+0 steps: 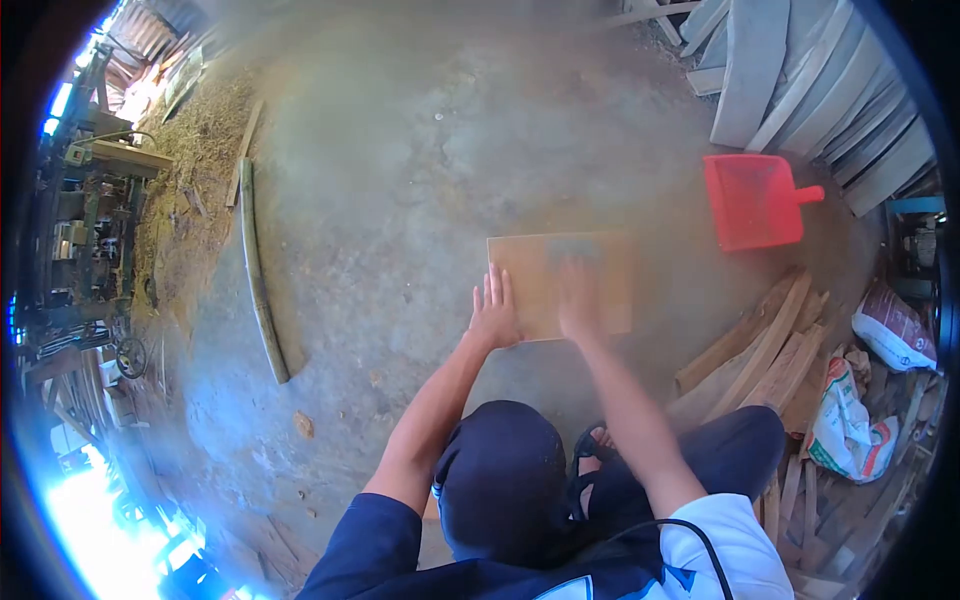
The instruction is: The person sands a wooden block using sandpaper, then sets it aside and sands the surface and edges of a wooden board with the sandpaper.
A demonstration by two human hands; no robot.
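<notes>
A flat, tan wooden board (pixel 527 290) lies on the concrete floor in front of me. My left hand (pixel 494 312) rests on its left edge, fingers stretched out and slightly apart. Over the right half of the board is my right hand (pixel 577 300), smeared by motion. A blurred grey-blue patch that looks like a sheet of sandpaper (pixel 572 247) shows at and beyond its fingertips. The right fingers' exact hold is hard to make out, but they press onto this sheet.
A red dustpan (pixel 755 202) sits to the right. Curved planks (pixel 760 70) lean at the upper right; wood offcuts (pixel 765 345) and sacks (pixel 850 425) lie below. A long pole (pixel 259 285) lies left, near sawdust (pixel 180 215) and machinery (pixel 95 210).
</notes>
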